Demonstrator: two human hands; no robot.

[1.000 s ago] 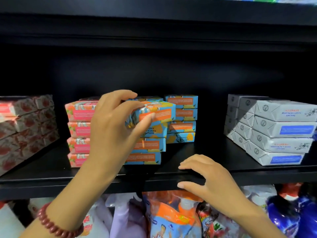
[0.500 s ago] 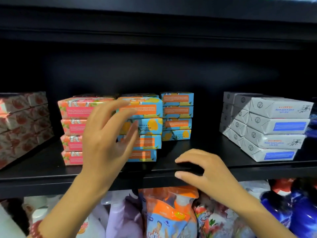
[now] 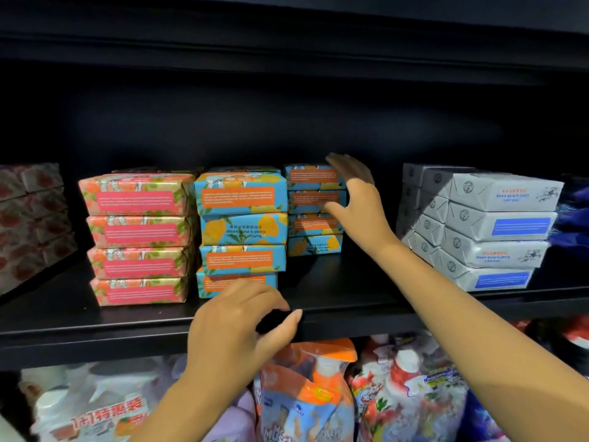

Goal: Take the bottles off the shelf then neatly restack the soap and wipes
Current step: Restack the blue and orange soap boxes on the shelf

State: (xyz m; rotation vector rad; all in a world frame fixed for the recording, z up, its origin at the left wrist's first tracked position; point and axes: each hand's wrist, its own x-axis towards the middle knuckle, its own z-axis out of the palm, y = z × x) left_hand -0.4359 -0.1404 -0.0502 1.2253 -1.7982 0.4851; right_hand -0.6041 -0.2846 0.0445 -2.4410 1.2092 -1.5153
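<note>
Head view: right hand (image 3: 353, 199) splayed against rear blue soap stack (image 3: 314, 208), left hand (image 3: 236, 323) loosely curled, empty; toppling risk from uneven shove.

The left hand (image 3: 236, 323) covers the bottom right corner of the front blue soap stack (image 3: 242, 231). Just right of and behind that stack, the right hand (image 3: 353, 199) hides the right ends of the rear blue stack (image 3: 306, 224). Far left of it, blurred red-printed packs (image 3: 32, 218) run off the edge; far right, dark blue packs (image 3: 573, 218) do too. Below it, pouches (image 3: 318, 393) are cut off. The print in its orange panels (image 3: 239, 196) is unreadable.
</note>
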